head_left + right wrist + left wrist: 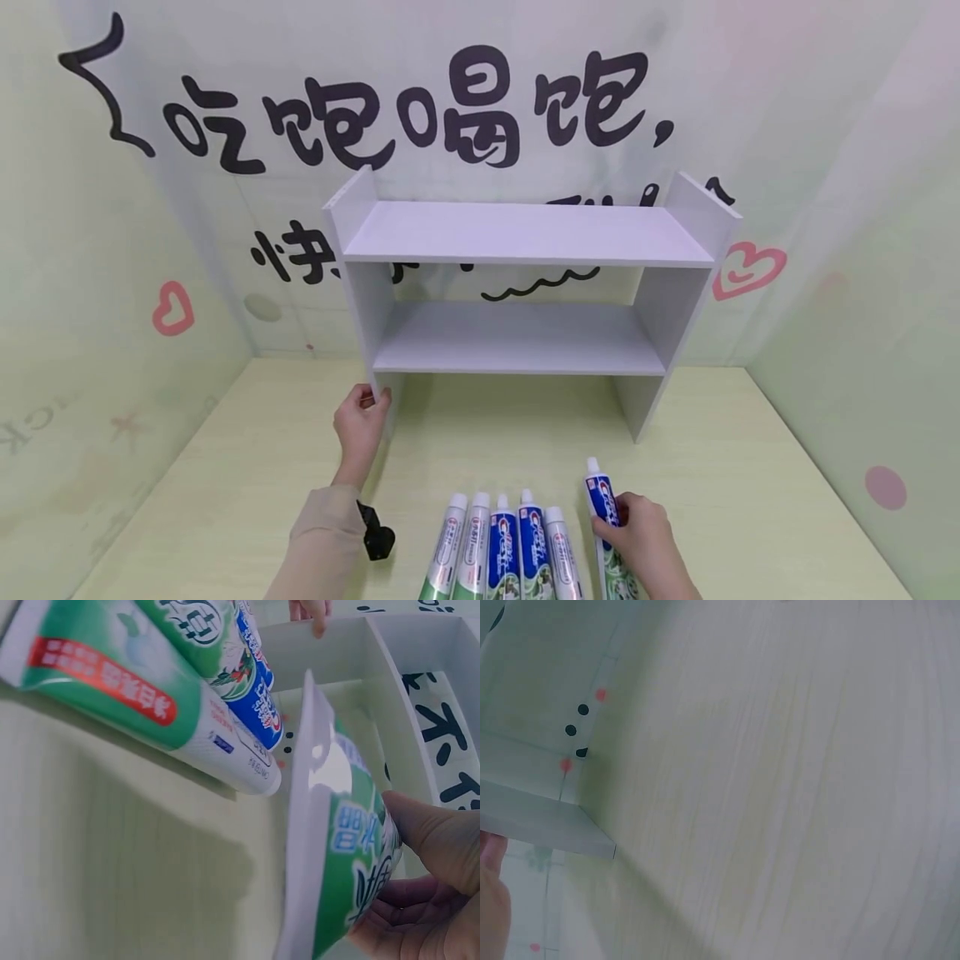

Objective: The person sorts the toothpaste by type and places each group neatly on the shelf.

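Note:
A toothpaste tube (pixel 602 500), blue and green with a white cap, is in my right hand (pixel 643 533), thumb on one side and fingers on the other. Its cap points toward the shelf; the right wrist view shows its white flat end (pixel 298 840) close up. My left hand (pixel 362 425) grips the lower front edge of the left side panel (pixel 367 325) of a white two-board shelf (pixel 525 233). In the left wrist view only part of that hand (pixel 493 900) shows beside the panel. Several more toothpaste tubes (pixel 504 546) lie side by side between my arms, caps toward the shelf.
The shelf stands on a light wood-grain table (pixel 750 483), against a printed wall (pixel 480 100) with black characters. Side walls (pixel 862 292) close in the table left and right. A small black object (pixel 377 537) is at my left wrist.

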`<state>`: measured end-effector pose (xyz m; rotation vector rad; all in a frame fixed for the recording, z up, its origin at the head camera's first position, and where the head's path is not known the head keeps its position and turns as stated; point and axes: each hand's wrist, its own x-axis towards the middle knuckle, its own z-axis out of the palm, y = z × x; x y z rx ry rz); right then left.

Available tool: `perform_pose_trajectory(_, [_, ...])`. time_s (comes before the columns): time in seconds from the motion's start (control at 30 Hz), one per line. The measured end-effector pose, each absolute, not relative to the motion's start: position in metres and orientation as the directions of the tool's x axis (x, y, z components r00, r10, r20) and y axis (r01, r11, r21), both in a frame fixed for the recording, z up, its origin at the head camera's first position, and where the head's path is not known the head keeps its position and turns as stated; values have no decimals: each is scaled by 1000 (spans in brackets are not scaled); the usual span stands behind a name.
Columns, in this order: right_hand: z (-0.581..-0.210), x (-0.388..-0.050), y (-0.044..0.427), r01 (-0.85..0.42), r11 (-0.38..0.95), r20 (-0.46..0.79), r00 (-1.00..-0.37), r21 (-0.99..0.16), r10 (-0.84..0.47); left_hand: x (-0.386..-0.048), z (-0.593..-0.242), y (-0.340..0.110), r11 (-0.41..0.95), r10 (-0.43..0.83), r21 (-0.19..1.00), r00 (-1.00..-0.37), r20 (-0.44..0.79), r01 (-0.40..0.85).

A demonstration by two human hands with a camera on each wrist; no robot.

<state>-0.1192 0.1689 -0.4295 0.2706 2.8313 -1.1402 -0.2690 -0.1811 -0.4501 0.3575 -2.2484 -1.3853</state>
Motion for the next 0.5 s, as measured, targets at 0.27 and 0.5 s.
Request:
perform_pose_trajectory(0.27, [-425,-121,167,182,702,-125,-983,-689,132,-270,-451,-182,450,-441,893,-862,251,30])
perform_pose_trajectory(0.5, [-416,-123,166,167,693,-104,-986,-701,132,-271,-454,-184,466,-434,884,-859,271,44])
